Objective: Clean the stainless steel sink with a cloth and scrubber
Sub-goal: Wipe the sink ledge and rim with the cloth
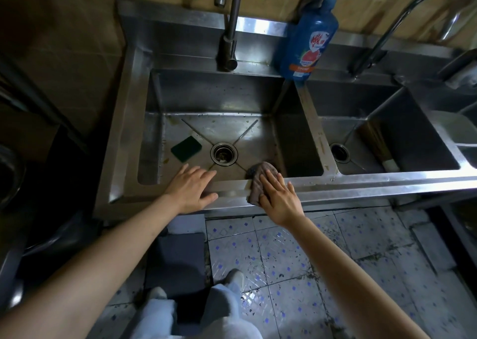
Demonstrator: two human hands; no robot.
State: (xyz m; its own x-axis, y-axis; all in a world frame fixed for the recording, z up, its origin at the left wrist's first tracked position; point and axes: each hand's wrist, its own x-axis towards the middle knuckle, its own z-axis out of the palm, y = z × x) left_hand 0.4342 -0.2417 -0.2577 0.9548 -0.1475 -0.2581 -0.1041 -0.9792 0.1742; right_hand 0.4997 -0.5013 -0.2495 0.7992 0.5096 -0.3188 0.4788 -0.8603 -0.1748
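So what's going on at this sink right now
A person stands at a stainless steel double sink. Their right hand presses a brownish-grey cloth flat against the front rim of the left basin, while the left hand rests open on the same rim. A green rectangular scrubber sponge lies untouched on the basin floor beside the round drain. A blue dish soap bottle stands behind.

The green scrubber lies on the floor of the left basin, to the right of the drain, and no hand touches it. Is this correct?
Not quite. In the head view the green scrubber lies to the left of the drain, not to the right. The rest holds: it lies on the floor of the left basin, and no hand touches it.
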